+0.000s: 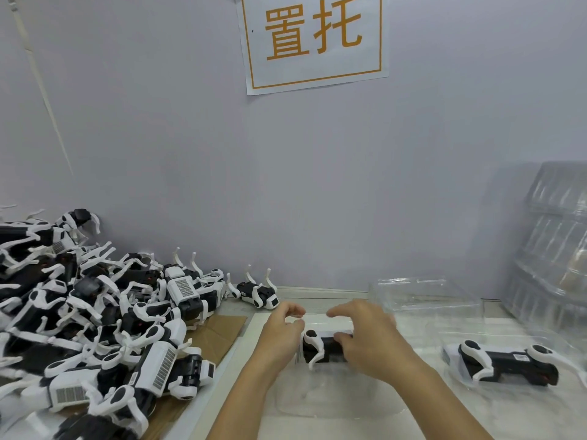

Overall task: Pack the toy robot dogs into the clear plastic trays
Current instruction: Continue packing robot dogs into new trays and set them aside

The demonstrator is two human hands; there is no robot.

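Head view: a toy robot dog lies lengthwise left to right in a clear plastic tray on the tabletop, the right hand gripping its right half, thumb curled round the dog's side, while the left hand hovers loosely curled, holding nothing, just beside its left end.

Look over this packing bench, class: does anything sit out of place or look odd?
One toy robot dog lies on its back by the wall, legs in the air, apart from the big jumbled pile on the left. Otherwise nothing stands out: one dog lies in a clear tray at right, another between the hands.
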